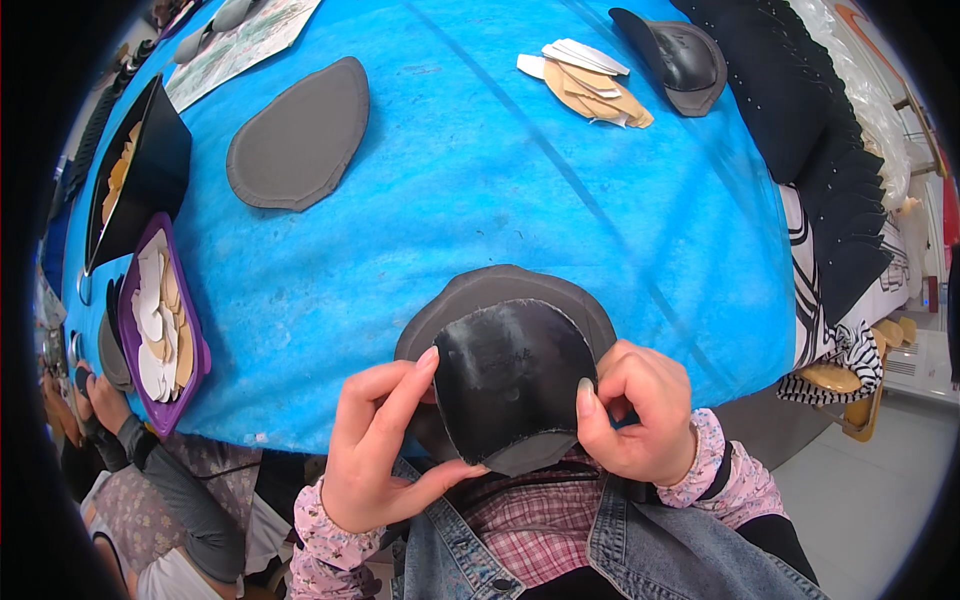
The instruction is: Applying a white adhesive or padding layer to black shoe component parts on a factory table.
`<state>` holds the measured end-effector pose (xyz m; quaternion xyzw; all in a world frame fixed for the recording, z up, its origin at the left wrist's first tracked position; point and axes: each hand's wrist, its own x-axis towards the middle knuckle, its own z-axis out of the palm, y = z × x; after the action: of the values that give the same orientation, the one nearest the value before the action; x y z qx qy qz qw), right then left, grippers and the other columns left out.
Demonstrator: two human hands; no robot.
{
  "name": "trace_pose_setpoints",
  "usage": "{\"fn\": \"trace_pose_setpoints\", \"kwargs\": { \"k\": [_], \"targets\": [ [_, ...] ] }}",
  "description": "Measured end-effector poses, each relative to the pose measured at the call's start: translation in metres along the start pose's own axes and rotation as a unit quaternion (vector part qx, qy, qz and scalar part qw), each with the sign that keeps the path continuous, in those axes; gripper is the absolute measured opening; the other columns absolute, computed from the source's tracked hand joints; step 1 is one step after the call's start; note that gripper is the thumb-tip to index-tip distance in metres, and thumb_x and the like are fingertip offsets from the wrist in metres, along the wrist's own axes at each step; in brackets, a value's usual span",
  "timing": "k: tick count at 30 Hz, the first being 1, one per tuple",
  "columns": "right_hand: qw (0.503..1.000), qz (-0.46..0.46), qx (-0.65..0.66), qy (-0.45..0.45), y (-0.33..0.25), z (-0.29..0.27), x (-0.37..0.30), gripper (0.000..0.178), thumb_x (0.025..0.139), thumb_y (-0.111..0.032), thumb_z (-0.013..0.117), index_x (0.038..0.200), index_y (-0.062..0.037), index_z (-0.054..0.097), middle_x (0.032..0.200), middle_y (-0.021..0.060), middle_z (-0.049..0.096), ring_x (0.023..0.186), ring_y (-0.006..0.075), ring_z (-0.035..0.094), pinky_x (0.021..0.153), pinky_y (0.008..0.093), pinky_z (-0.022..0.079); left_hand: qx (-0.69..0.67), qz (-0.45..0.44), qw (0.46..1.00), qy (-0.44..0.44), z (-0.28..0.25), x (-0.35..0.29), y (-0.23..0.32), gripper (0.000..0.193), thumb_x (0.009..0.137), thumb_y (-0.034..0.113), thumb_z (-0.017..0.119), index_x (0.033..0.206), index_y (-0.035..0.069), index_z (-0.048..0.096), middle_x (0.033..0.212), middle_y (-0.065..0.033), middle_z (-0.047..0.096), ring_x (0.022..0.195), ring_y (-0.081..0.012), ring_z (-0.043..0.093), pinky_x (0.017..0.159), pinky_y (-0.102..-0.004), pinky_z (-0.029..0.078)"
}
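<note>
Between the two hands, a glossy black, shield-shaped leather piece (512, 378) lies upon a larger matte grey pad (500, 292). Left hand (375, 455) pinches its left edge between thumb and forefinger; right hand (640, 415) pinches the right edge. Its long axis runs away from the wrists, rounded end farthest from them, over the blue table (480, 180).
</note>
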<state>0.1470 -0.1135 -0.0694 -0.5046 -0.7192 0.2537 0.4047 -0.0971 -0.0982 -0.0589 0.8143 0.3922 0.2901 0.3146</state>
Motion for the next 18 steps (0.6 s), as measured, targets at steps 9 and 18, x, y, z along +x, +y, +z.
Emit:
{"fn": "trace_pose_setpoints", "kwargs": {
  "k": [9, 18],
  "targets": [
    [1.000, -0.003, 0.014, 0.013, 0.002, 0.001, 0.006, 0.024, 0.073, 0.001, 0.066, 0.065, -0.0056, 0.045, 0.055, 0.0043, 0.046, 0.043, 0.0180, 0.044, 0.041, 0.0300, 0.033, 0.013, 0.010, 1.000, 0.023, 0.002, 0.005, -0.004, 0.086, 0.061, 0.021, 0.086, 0.133, -0.004, 0.047, 0.110, -0.0132, 0.050, 0.092, -0.0216, 0.055, 0.079, -0.0299, 0.048],
    [0.999, 0.029, 0.030, 0.019, 0.003, 0.003, 0.003, 0.024, 0.075, 0.000, 0.066, 0.064, -0.0052, 0.045, 0.055, 0.0039, 0.046, 0.044, 0.0162, 0.045, 0.041, 0.0288, 0.033, -0.013, 0.013, 0.999, 0.034, 0.008, 0.003, -0.010, 0.089, 0.061, 0.024, 0.085, 0.134, -0.004, 0.045, 0.111, -0.0128, 0.051, 0.090, -0.0198, 0.053, 0.078, -0.0296, 0.047]
  ]
}}
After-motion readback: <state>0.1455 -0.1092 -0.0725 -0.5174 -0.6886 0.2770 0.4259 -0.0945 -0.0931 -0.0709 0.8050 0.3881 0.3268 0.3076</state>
